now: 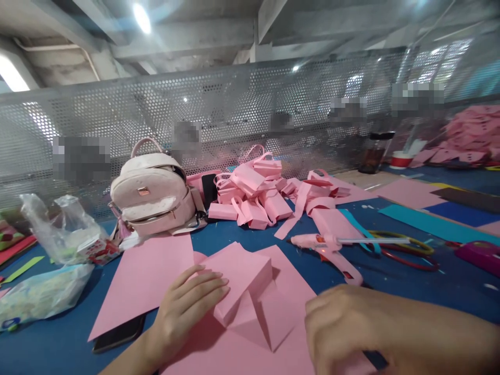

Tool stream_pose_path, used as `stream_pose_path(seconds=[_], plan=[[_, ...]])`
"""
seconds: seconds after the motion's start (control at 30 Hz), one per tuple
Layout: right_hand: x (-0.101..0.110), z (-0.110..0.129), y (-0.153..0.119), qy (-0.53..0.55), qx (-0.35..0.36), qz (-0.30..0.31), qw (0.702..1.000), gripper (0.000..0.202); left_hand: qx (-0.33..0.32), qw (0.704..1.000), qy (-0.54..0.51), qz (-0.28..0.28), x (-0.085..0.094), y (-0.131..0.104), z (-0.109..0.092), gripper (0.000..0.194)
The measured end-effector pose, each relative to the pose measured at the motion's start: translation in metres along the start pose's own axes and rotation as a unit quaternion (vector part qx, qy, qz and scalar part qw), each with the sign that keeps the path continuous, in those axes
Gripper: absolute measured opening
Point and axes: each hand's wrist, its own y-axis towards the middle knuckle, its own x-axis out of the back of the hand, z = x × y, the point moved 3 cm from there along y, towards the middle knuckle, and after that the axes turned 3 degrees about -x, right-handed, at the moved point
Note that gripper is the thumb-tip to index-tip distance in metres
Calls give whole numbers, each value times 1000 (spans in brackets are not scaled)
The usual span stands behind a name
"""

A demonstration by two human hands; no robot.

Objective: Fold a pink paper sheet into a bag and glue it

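A folded pink paper piece (244,281) with raised, creased flaps lies in front of me on flat pink sheets (148,276). My left hand (191,302) rests on its left side, fingers stretched out flat. To the right, my right hand (339,323) is down at the pink paper's edge, its fingers curled; what they hold, if anything, is hidden. Just beyond that hand a pink glue gun (332,250) with a clear glue stick lies on the blue table (414,297).
A pile of small pink paper bags (258,192) stands beyond, beside a pale backpack (152,192). Plastic bags (50,291) lie left, a dark phone (119,333) under the sheet. Scissors (410,250), coloured strips and a purple tool (478,258) are right; a mesh partition (234,109) stands behind.
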Motion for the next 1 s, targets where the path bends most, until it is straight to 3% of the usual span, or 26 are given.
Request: stream_pose_path(seconds=[0.07, 0.17, 0.3, 0.43, 0.6, 0.73, 0.83, 1.0], plan=[[-2, -11, -4, -29, -16, -57, 998, 16, 2, 1000, 5, -1, 1, 2, 1, 36], [-2, -26, 0, -41, -25, -164, 985, 5, 3, 1000, 12, -1, 6, 12, -1, 34], [2, -27, 20, -91, 24, -250, 964, 17, -30, 999, 35, -22, 20, 35, -10, 33], [6, -16, 44, -161, 76, -275, 945, 15, -20, 997, 43, -58, 38, 52, -12, 30], [7, -11, 65, -126, 81, -278, 949, 8, 15, 995, 45, -84, 52, 54, -8, 35], [8, -18, 74, 11, 9, -292, 956, 5, 135, 986, -14, -100, 49, 48, -9, 49], [8, -26, 75, 54, -15, -303, 951, 6, 213, 969, -72, -103, 41, 44, -16, 47], [5, -29, 73, 78, -12, -319, 945, 8, 259, 955, -114, -88, 32, 42, -27, 51]])
